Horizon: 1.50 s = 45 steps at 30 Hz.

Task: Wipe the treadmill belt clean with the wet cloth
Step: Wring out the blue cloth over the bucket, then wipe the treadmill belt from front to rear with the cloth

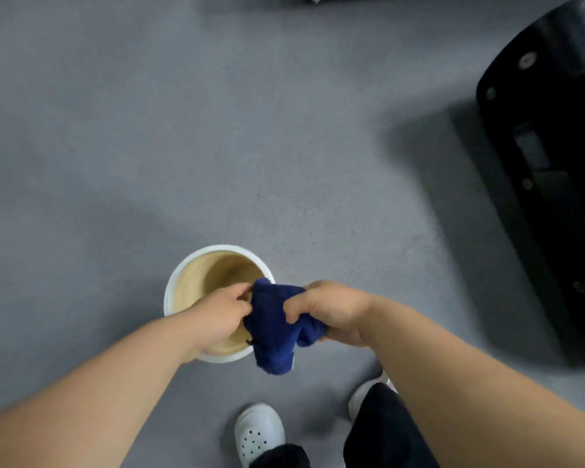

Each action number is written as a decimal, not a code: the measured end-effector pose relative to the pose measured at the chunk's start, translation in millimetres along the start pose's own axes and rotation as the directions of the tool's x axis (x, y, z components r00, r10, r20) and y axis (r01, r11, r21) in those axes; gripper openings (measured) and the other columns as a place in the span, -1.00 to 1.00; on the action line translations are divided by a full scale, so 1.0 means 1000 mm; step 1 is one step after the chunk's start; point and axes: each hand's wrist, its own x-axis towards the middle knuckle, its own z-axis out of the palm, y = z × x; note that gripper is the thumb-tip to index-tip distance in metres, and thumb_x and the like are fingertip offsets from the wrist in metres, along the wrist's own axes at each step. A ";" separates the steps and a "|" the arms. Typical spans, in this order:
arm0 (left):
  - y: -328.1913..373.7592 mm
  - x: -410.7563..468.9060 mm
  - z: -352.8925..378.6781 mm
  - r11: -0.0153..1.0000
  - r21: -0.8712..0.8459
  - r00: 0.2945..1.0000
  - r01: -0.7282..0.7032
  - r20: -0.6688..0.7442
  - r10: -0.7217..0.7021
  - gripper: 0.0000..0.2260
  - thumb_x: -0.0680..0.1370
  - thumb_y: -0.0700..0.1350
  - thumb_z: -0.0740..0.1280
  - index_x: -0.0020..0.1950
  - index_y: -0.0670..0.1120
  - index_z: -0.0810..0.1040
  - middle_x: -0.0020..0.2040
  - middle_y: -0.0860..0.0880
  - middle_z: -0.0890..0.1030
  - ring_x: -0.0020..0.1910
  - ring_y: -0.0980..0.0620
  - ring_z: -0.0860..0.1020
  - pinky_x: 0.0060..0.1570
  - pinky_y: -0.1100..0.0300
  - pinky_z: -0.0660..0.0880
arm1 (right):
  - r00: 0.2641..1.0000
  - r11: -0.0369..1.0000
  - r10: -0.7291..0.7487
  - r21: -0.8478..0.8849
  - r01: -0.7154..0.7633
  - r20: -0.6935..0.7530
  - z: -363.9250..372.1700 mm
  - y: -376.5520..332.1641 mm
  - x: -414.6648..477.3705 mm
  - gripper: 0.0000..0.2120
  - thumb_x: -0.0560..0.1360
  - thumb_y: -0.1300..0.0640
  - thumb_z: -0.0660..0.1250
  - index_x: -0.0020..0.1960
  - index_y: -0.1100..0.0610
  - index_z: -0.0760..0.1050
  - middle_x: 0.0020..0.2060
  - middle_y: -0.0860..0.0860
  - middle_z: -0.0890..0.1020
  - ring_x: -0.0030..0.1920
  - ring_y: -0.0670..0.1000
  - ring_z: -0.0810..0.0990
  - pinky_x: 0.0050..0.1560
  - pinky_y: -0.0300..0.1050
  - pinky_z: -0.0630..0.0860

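Note:
A dark blue cloth (273, 327) hangs bunched between both hands, just above the right rim of a white bucket (179, 282) with a tan inside. My left hand (222, 314) pinches the cloth's left edge over the bucket's mouth. My right hand (331, 310) grips the cloth's right end, fingers curled round it. The black treadmill (547, 163) lies at the right edge of the view, an arm's length from the hands; I see its dark frame with several bolts, while the belt itself is blurred.
Grey floor (149, 130) stretches all around the bucket. My white perforated shoes (259, 432) and dark trouser legs (382, 430) stand just below the hands. A dark object shows at the top edge.

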 end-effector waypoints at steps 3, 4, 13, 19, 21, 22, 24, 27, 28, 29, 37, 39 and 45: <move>0.080 -0.043 0.004 0.956 -0.287 0.972 0.067 0.233 0.002 -0.53 0.53 -0.10 0.36 0.38 0.10 0.29 0.13 0.00 0.64 0.16 0.05 0.56 0.28 0.05 0.41 | 0.994 0.986 -0.109 0.125 0.108 0.004 -0.041 -0.022 -0.082 -0.69 0.18 0.30 0.28 -0.07 0.26 0.51 -0.26 0.19 0.55 -0.30 0.13 0.50 -0.32 -0.12 0.45; 0.111 -0.058 0.010 0.952 -0.300 0.959 0.057 0.282 0.032 -0.46 0.44 -0.06 0.45 0.37 0.06 0.31 0.13 -0.02 0.65 0.16 0.06 0.57 0.24 0.08 0.43 | 0.990 0.977 -0.141 0.160 0.142 -0.021 -0.060 -0.028 -0.114 -0.70 0.21 0.31 0.29 -0.05 0.23 0.52 -0.21 0.19 0.57 -0.25 0.14 0.53 -0.29 -0.10 0.48; 0.395 -0.182 0.171 0.908 0.218 0.867 -0.356 0.439 0.235 -0.53 0.22 -0.15 0.32 0.11 -0.25 0.55 -0.24 -0.21 0.60 -0.34 -0.06 0.51 -0.38 0.24 0.34 | 0.853 0.851 -0.308 0.280 0.445 -0.421 -0.237 -0.005 -0.392 -0.81 0.34 0.32 0.35 -0.09 0.11 0.49 -0.21 0.17 0.58 -0.26 0.13 0.54 -0.38 -0.15 0.45; 0.503 -0.222 0.297 0.649 0.461 0.792 -0.604 0.432 0.431 -0.71 0.24 -0.04 0.37 -0.08 -0.07 0.50 -0.27 -0.06 0.61 -0.28 -0.04 0.54 -0.22 0.08 0.43 | 0.587 0.705 -0.184 0.311 0.638 -0.789 -0.315 0.062 -0.499 -0.85 0.44 0.32 0.33 -0.21 0.10 0.54 -0.34 0.13 0.55 -0.35 0.07 0.49 -0.43 -0.21 0.38; 0.529 -0.226 0.326 0.631 0.458 0.777 -0.626 0.426 0.463 -0.72 0.32 -0.14 0.48 -0.01 -0.01 0.54 -0.18 -0.03 0.66 -0.20 -0.02 0.61 -0.18 0.11 0.51 | 0.531 0.645 -0.102 0.350 0.679 -0.842 -0.335 0.086 -0.519 -0.90 0.45 0.30 0.36 -0.14 0.12 0.58 -0.28 0.10 0.59 -0.31 0.03 0.53 -0.39 -0.21 0.46; 0.541 -0.226 0.340 0.637 0.451 0.777 -0.625 0.436 0.455 -0.70 0.35 -0.22 0.49 0.03 -0.02 0.55 -0.15 -0.04 0.67 -0.19 0.02 0.63 -0.20 0.17 0.53 | 0.538 0.609 -0.077 0.388 0.692 -0.839 -0.343 0.099 -0.526 -0.89 0.45 0.31 0.36 -0.10 0.14 0.58 -0.26 0.09 0.60 -0.30 -0.01 0.55 -0.36 -0.22 0.47; 0.564 -0.225 0.362 0.613 0.482 0.774 -0.626 0.475 0.418 -0.78 0.39 -0.29 0.46 -0.01 -0.11 0.59 -0.20 -0.05 0.67 -0.31 0.12 0.61 -0.31 0.31 0.50 | 0.615 0.563 -0.069 0.478 0.674 -0.786 -0.358 0.119 -0.537 -0.86 0.44 0.34 0.37 -0.06 0.15 0.55 -0.33 0.04 0.58 -0.36 -0.06 0.50 -0.33 -0.23 0.45; 0.601 -0.221 0.389 0.487 0.567 0.744 -0.664 0.563 0.359 -0.89 0.42 -0.25 0.39 -0.08 -0.22 0.55 -0.27 -0.11 0.62 -0.34 0.05 0.50 -0.31 0.23 0.41 | 0.727 0.650 -0.078 0.518 0.556 -0.682 -0.378 0.135 -0.550 -0.82 0.40 0.33 0.41 -0.05 0.13 0.53 -0.44 -0.02 0.47 -0.41 -0.08 0.37 -0.36 -0.27 0.37; 0.614 -0.220 0.398 0.445 0.580 0.727 -0.683 0.599 0.335 -0.88 0.43 -0.24 0.37 -0.07 -0.22 0.52 -0.30 -0.09 0.57 -0.34 0.05 0.47 -0.30 0.21 0.37 | 0.734 0.671 -0.076 0.511 0.538 -0.674 -0.385 0.137 -0.553 -0.84 0.38 0.31 0.42 -0.08 0.13 0.52 -0.43 -0.01 0.47 -0.39 -0.08 0.38 -0.33 -0.27 0.38; 0.626 -0.219 0.408 0.405 0.586 0.709 -0.702 0.630 0.317 -0.89 0.44 -0.23 0.36 -0.08 -0.20 0.50 -0.31 -0.05 0.54 -0.34 0.06 0.45 -0.31 0.22 0.35 | 0.726 0.685 -0.066 0.498 0.531 -0.684 -0.392 0.136 -0.556 -0.83 0.35 0.27 0.45 -0.13 0.12 0.51 -0.39 0.02 0.48 -0.33 -0.06 0.41 -0.27 -0.26 0.41; 0.712 -0.215 0.509 0.388 0.505 0.636 -0.771 0.653 0.413 -0.93 0.45 -0.21 0.36 -0.18 -0.04 0.53 -0.30 0.04 0.60 -0.26 0.07 0.54 -0.22 0.16 0.46 | 0.620 0.510 -0.104 0.493 0.705 -0.778 -0.475 0.129 -0.580 -0.56 0.13 0.22 0.46 0.01 0.22 0.54 -0.13 0.14 0.66 -0.09 0.09 0.62 0.01 -0.03 0.50; 0.732 -0.220 0.535 0.394 0.496 0.631 -0.774 0.649 0.424 -0.92 0.43 -0.22 0.38 -0.19 -0.04 0.55 -0.29 0.02 0.63 -0.26 0.05 0.57 -0.21 0.15 0.50 | 0.624 0.448 -0.125 0.517 0.729 -0.771 -0.498 0.133 -0.597 -0.61 0.29 0.26 0.48 0.11 0.19 0.53 -0.02 0.12 0.68 -0.02 0.07 0.66 0.06 -0.07 0.55; 0.816 -0.244 0.596 0.477 0.399 0.612 -0.783 0.626 0.483 -0.89 0.43 -0.23 0.39 -0.08 -0.06 0.60 -0.15 -0.09 0.69 -0.11 -0.11 0.66 -0.21 0.08 0.58 | 0.518 0.589 -0.086 0.376 0.715 -0.851 -0.582 0.111 -0.664 -0.76 0.34 0.14 0.44 0.00 0.14 0.63 -0.14 0.02 0.70 -0.14 0.00 0.66 -0.08 -0.15 0.57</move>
